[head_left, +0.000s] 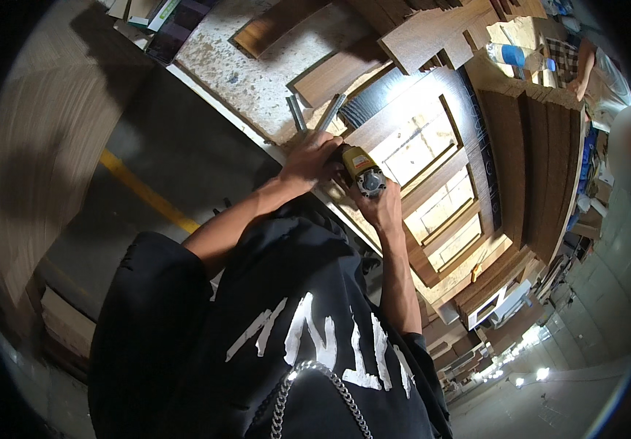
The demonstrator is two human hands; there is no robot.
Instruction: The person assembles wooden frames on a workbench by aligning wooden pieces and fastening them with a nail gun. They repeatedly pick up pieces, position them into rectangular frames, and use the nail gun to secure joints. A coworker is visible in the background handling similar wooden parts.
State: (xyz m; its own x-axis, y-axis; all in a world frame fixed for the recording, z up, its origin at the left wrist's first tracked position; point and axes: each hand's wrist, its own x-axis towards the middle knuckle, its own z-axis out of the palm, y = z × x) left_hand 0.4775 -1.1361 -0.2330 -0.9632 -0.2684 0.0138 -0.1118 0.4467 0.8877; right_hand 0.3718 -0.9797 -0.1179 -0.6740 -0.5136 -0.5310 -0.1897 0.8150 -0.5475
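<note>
A small yellow power tool (361, 170) with a grey round end sits between both hands at the near edge of a dark wooden panelled board (432, 157). My left hand (310, 159) grips the tool from the left side. My right hand (381, 208) holds it from below and the right. The board has several rectangular openings with pale surface showing through. My black shirt and a neck chain fill the lower part of the view.
A worn pale workbench (257, 69) carries wooden strips and two metal bars (315, 113). Stacked brown boards (531, 154) stand to the right. A plastic bottle (517, 57) lies at the top right, near another person's arm (586, 69). A grey floor with a yellow line (143, 192) lies left.
</note>
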